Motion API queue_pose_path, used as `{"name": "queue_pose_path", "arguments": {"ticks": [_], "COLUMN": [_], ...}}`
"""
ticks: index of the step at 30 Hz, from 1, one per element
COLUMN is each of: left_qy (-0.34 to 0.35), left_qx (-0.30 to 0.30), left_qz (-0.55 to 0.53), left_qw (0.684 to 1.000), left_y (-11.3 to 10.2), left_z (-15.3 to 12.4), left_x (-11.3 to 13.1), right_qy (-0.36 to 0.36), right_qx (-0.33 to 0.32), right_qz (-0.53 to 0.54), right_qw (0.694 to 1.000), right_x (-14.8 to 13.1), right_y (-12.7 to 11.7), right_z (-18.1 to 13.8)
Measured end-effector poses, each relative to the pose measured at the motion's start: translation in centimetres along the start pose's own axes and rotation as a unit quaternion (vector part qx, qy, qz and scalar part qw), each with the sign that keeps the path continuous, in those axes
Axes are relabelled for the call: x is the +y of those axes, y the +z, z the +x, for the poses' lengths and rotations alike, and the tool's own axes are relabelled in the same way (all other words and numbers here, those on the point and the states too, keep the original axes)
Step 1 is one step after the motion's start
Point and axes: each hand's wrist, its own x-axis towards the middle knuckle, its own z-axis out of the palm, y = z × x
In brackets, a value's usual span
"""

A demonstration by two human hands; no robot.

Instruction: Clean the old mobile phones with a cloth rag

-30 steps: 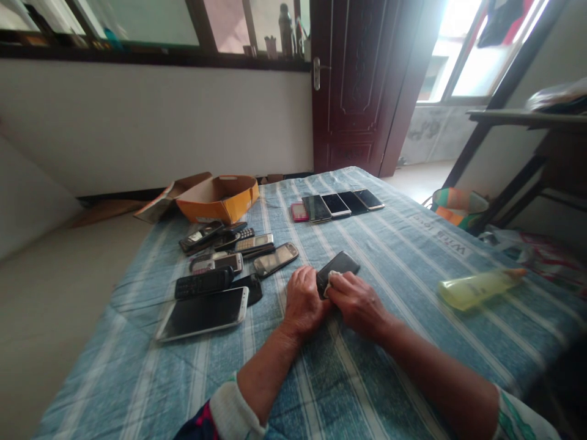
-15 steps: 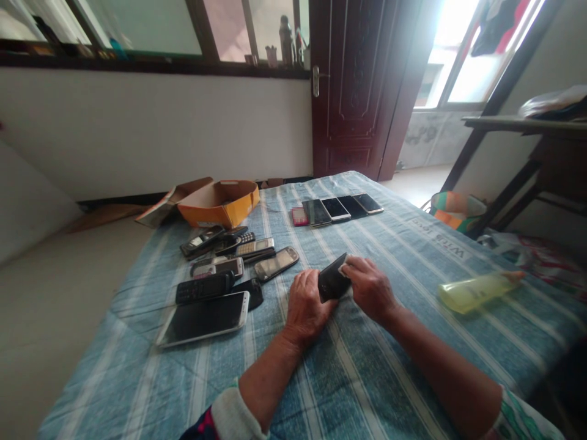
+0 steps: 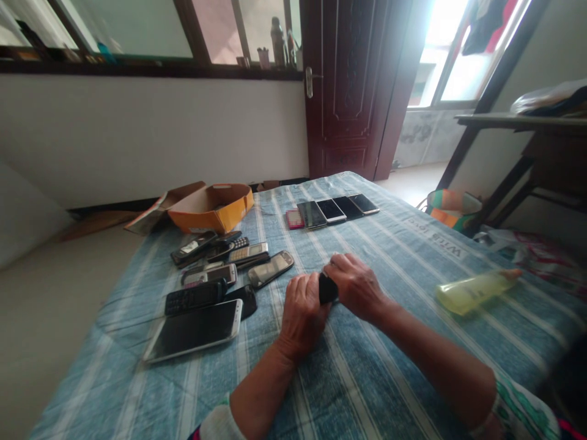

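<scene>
My left hand (image 3: 303, 308) is wrapped round a black mobile phone (image 3: 327, 289) just above the bed's middle. Most of the phone is hidden by my fingers. My right hand (image 3: 355, 284) is closed and pressed against the phone's far right side. A small white cloth showed in its fingers a moment ago; now they cover it. Left of my hands lie a silver-edged phone (image 3: 271, 269), a white large-screen phone (image 3: 197, 333), a black keypad phone (image 3: 195, 297) and several other old phones in a loose heap.
Behind the heap stands an open orange cardboard box (image 3: 213, 217). Farther off, several phones lie in a row beside a small pink-edged item (image 3: 295, 219). A bottle of yellow liquid (image 3: 472, 292) lies at the right on the striped blue bedcover (image 3: 367, 379).
My right hand has moved left and over the phone, hiding more of it and the white cloth. The phone has tilted in my left hand. The view has shifted slightly.
</scene>
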Motion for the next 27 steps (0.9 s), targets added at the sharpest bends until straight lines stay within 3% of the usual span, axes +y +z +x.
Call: {"name": "queue_pose_path", "arguments": {"ticks": [4,10,17,24,27], "left_qy": [0.034,0.05,0.042,0.056,0.066], "left_qx": [0.01,-0.003,0.006,0.01,0.014], "left_qz": [0.023,0.042,0.026,0.041,0.04], "left_qw": [0.999,0.998,0.999,0.998,0.997], "left_y": [-0.3,-0.3,-0.2,-0.2,-0.2], "left_z": [0.1,0.2,0.2,0.1,0.1], "left_x": [0.0,-0.1,-0.2,-0.6,-0.6], "right_qy": [-0.018,0.055,-0.032,0.063,0.059], "right_qx": [0.006,-0.008,-0.051,-0.012,0.008], "right_qz": [-0.016,-0.05,-0.031,-0.052,-0.057], "right_qw": [1.0,0.997,0.998,0.997,0.997], "right_x": [0.3,2.2,-0.4,2.8,2.7], "right_y": [0.0,-0.4,-0.7,0.8,1.0], "right_z": [-0.1,0.2,1.3,0.8,0.4]}}
